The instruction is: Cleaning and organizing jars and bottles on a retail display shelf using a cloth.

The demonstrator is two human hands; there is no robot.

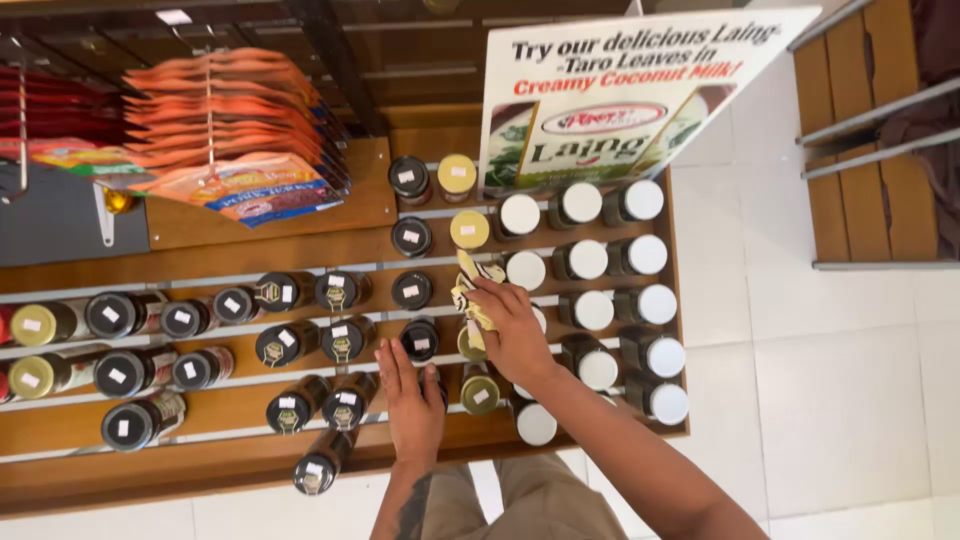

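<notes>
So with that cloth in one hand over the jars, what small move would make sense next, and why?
Probably a short wipe across the lid just under the cloth. The right hand holds a crumpled yellow and white cloth over the middle column of jars, beside a white-lidded jar. The left hand lies flat on the wooden shelf, as if bracing.

Orange sachets (235, 120) hanging on a rack, propped sign (620, 95), white tiled floor (840, 400) — wooden slats (870, 150) beside.
</notes>
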